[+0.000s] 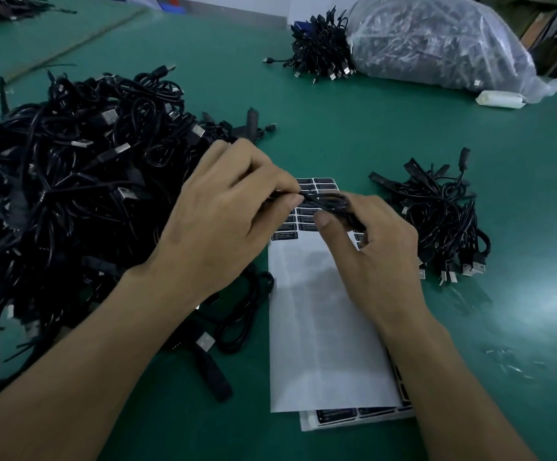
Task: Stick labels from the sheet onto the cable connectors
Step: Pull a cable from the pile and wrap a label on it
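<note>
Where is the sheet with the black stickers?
In the head view the label sheet lies mid-table, between the big cable pile on the left and the small cable pile on the right, its far end under the held cable.

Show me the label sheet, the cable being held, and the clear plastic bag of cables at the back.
label sheet (323, 327): head view, bare white backing below the remaining labels.
held cable (330, 201): head view, black loop over the sheet.
plastic bag (436, 41): head view, clear film on its side.

Green table carrying cable heap at left, cable bundle at right, label sheets lower centre, plastic bag upper right.
</note>
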